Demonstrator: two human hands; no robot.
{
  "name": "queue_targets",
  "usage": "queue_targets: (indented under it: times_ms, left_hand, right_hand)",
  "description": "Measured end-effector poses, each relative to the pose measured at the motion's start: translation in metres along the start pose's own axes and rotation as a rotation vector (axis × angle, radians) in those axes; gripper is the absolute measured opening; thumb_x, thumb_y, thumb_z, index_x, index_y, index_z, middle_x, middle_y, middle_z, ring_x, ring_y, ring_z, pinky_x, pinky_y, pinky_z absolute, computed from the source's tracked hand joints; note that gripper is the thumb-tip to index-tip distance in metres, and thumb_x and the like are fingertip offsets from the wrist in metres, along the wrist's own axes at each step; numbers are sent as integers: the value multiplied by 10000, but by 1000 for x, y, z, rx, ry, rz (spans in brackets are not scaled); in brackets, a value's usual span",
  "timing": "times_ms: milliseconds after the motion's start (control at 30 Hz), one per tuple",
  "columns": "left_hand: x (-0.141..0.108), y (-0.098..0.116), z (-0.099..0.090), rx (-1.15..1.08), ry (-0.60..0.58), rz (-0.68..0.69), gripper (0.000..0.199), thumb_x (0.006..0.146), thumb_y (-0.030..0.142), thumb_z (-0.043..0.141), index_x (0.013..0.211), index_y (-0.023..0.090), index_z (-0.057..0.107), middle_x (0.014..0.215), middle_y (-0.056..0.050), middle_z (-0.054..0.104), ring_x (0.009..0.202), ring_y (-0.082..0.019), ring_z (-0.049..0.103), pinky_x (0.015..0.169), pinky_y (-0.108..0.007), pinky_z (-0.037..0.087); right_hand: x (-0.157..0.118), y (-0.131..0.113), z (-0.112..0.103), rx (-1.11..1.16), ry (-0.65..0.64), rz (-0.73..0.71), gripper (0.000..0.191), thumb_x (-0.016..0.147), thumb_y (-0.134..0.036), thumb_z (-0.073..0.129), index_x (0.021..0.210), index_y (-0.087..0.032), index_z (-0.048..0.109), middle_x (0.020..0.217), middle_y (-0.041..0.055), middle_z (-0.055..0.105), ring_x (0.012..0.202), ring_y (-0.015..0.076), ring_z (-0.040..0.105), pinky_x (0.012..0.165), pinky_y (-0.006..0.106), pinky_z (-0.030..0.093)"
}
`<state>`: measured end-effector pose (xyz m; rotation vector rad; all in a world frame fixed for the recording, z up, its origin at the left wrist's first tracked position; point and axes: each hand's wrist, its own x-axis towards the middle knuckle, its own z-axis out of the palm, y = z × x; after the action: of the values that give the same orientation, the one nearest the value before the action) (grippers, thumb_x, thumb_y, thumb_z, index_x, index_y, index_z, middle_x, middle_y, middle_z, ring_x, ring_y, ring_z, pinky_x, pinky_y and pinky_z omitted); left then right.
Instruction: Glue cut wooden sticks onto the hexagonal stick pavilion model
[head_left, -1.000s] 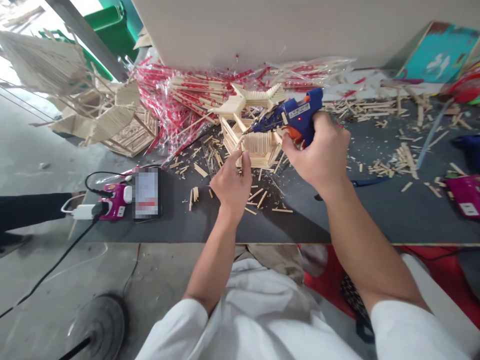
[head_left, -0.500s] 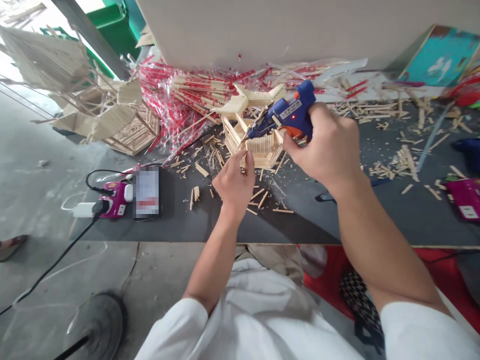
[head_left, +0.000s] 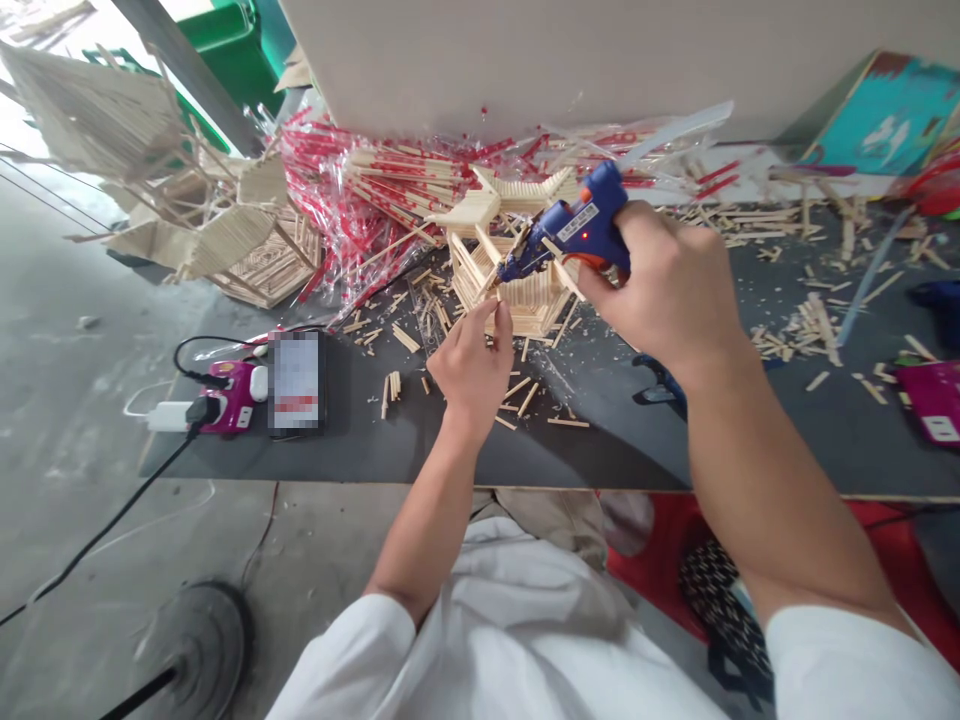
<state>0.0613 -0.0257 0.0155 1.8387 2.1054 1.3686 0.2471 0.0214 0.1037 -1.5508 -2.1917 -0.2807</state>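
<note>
My right hand point(head_left: 664, 285) is shut on the grip of a blue hot glue gun point(head_left: 577, 230), whose nozzle tip sits against the upper side of a small pavilion model of glued wooden sticks point(head_left: 521, 300). My left hand point(head_left: 472, 365) is at the model's near lower corner. Its thumb and fingertips pinch a small wooden stick point(head_left: 491, 300) against the model. The model's far side is hidden behind the gun and my fingers.
Red-sleeved chopsticks in plastic wrap point(head_left: 390, 185) heap up behind the model. Larger stick structures point(head_left: 202, 225) lie at the left. Cut stick pieces point(head_left: 810, 330) litter the dark table point(head_left: 600, 450). A magenta power strip point(head_left: 232, 397) and a blurred phone point(head_left: 295, 380) sit at left.
The glue gun has tilted slightly, its nozzle moving closer to the model. My right hand has shifted a little right. My left hand stays at the model, and the view has drifted slightly.
</note>
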Motion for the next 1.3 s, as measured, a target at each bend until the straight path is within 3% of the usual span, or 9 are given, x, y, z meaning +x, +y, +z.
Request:
queue_targets:
  times_ms: [167, 367, 633, 833, 1000, 1300]
  left_hand:
    - [0, -1, 1, -9, 22, 26, 402, 1076, 505, 512, 1090, 215, 789, 771, -68, 767, 766, -170, 728, 697, -296, 462]
    - [0, -6, 7, -64, 160, 121, 316, 1048, 466, 595, 1006, 219, 787, 671, -27, 727, 653, -140, 692, 604, -280, 394]
    - [1, -7, 8, -78, 208, 166, 271, 1042, 420, 622, 998, 211, 789, 687, -23, 741, 644, -126, 693, 595, -271, 391]
    - [1, -8, 8, -80, 190, 151, 283, 1038, 433, 625, 996, 210, 795, 674, -29, 732, 633, -132, 676, 593, -279, 377]
    - [2, -7, 8, -89, 191, 150, 277, 1038, 420, 625, 998, 207, 797, 668, -29, 726, 627, -129, 667, 583, -282, 356]
    - [2, -8, 8, -114, 177, 135, 306, 1044, 451, 606, 991, 208, 785, 683, -30, 738, 626, -126, 666, 592, -277, 375]
  right_hand:
    - [2, -1, -3, -34, -37, -15, 380, 980, -375, 615, 1274, -135, 640, 1082, 155, 759, 889, 257, 716, 778, 369, 488]
    - [2, 0, -8, -17, -60, -39, 368, 999, -356, 577, 1298, -151, 638, 1070, 149, 764, 917, 297, 718, 807, 393, 516]
    - [3, 4, -2, 63, -91, -9, 381, 1003, -405, 576, 1307, -180, 622, 1091, 152, 735, 1017, 356, 719, 889, 458, 540]
    - [2, 5, -5, 71, -39, -9, 430, 1036, -504, 500, 1287, -179, 624, 1051, 159, 738, 976, 346, 716, 868, 451, 544]
    - [6, 7, -10, 45, -39, -13, 372, 1041, -486, 496, 1257, -211, 623, 1003, 151, 748, 918, 314, 701, 840, 438, 545]
    - [8, 5, -14, 68, -78, 48, 360, 1017, -453, 550, 1306, -250, 614, 1090, 148, 757, 1041, 360, 714, 914, 489, 553]
